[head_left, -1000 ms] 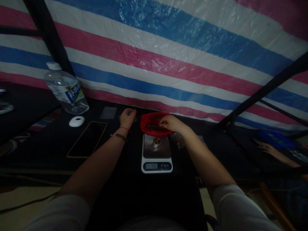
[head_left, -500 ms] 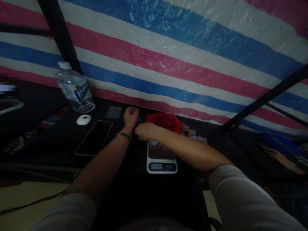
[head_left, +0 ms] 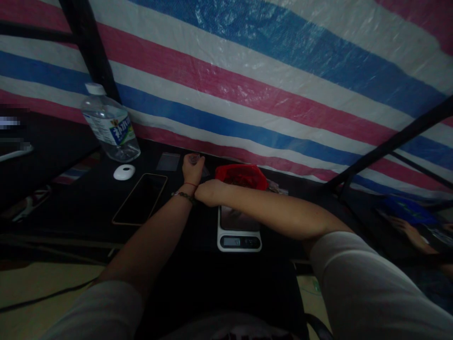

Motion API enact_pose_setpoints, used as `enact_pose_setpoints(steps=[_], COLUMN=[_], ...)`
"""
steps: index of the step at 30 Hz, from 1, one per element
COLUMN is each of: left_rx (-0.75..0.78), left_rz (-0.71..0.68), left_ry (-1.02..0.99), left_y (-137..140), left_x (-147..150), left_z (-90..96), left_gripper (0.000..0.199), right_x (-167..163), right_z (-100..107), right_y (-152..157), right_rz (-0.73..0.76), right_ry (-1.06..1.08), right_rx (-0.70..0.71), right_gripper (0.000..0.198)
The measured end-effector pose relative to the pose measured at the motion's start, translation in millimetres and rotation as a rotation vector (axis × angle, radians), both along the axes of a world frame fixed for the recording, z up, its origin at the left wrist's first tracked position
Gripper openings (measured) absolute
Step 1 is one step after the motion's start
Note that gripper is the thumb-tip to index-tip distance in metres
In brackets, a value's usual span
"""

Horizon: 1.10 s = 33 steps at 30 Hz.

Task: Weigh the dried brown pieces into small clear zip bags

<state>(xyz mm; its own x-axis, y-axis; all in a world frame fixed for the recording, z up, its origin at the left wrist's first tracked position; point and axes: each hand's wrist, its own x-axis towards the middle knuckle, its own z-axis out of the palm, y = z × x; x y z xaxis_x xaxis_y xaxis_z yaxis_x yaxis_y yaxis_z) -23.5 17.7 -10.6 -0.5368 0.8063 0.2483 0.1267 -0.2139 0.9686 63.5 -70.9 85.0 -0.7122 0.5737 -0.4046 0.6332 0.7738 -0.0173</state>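
Note:
My left hand (head_left: 193,167) is raised above the black table with curled fingers. Something small and shiny shows at its fingers, too dim to name. Around that wrist are a thin red string (head_left: 191,184) and a beaded bracelet (head_left: 184,195). My right hand (head_left: 209,192) is closed right beside the left wrist, its fingertips hidden; whether it grips anything cannot be seen. Under the right forearm lies a white digital scale (head_left: 240,243) with a lit display. Behind the scale stands an open red bag (head_left: 260,177) with dark contents.
A phone (head_left: 139,200), a white oval case (head_left: 124,172) and a small clear zip bag (head_left: 168,162) lie to the left. A large plastic bottle (head_left: 112,127) stands behind them. Small clear packets (head_left: 278,187) lie right of the red bag. Another person's hand (head_left: 406,227) is at far right.
My right hand has shifted slightly left, up against the left wrist. My right forearm now covers more of the small packets. The whole view has tilted a little.

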Motion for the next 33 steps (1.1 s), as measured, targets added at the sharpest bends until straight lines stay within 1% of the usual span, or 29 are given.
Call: enact_pose_setpoints(steps=[2, 3, 5, 7, 9, 12, 15, 18, 20, 21, 23, 26, 28, 29, 31, 33], left_rx=[0.006, 0.015, 0.039, 0.063, 0.074, 0.095, 0.104, 0.084, 0.050, 0.034, 0.027, 0.050, 0.065, 0.072, 0.085, 0.084], left_rz=[0.007, 0.011, 0.013, -0.004, -0.034, -0.092, -0.150, -0.220, -0.260, -0.274, -0.284, -0.280, -0.266, -0.261, -0.251, -0.253], left_ry=[-0.010, -0.017, -0.022, -0.001, 0.044, 0.155, 0.289, 0.430, 0.521, 0.558, 0.608, 0.631, 0.626, 0.621, 0.612, 0.613], left_y=[2, 3, 5, 5, 3, -6, -15, -22, -25, -26, -28, -30, -31, -31, -32, -31], left_x=[0, 0, 1, 3, 5, 9, 11, 12, 12, 13, 13, 15, 17, 18, 19, 20], left_z=[-1.9, -3.1, -5.4, -6.5, -5.2, 1.0, 8.6, 14.2, 17.2, 18.7, 21.9, 25.6, 26.2, 25.9, 24.5, 22.8], left_gripper=[0.031, 0.031, 0.030, 0.030, 0.030, 0.029, 0.029, 0.028, 0.028, 0.029, 0.031, 0.032, 0.034, 0.035, 0.036, 0.035], right_x=[15, 27, 59, 95, 128, 159, 174, 190, 203, 210, 221, 227, 224, 221, 214, 205], right_z=[19, 30, 46, 51, 42, 14, -14, -32, -41, -44, -51, -57, -57, -56, -51, -46], right_y=[6, 10, 20, 30, 36, 37, 31, 25, 25, 26, 29, 32, 31, 30, 24, 16], right_rz=[0.061, 0.058, 0.004, -0.147, -0.307, -0.503, -0.562, -0.591, -0.613, -0.617, -0.606, -0.558, -0.547, -0.552, -0.572, -0.553], right_ry=[-0.048, -0.019, 0.094, 0.160, 0.161, 0.202, 0.371, 0.639, 0.808, 0.877, 0.969, 0.987, 0.969, 0.969, 1.002, 1.059], right_rx=[0.075, 0.108, 0.182, 0.297, 0.359, 0.419, 0.484, 0.668, 0.795, 0.827, 0.797, 0.609, 0.533, 0.539, 0.612, 0.659], right_gripper=[0.020, 0.021, 0.023, 0.025, 0.024, 0.026, 0.031, 0.031, 0.026, 0.023, 0.021, 0.021, 0.022, 0.022, 0.022, 0.022])
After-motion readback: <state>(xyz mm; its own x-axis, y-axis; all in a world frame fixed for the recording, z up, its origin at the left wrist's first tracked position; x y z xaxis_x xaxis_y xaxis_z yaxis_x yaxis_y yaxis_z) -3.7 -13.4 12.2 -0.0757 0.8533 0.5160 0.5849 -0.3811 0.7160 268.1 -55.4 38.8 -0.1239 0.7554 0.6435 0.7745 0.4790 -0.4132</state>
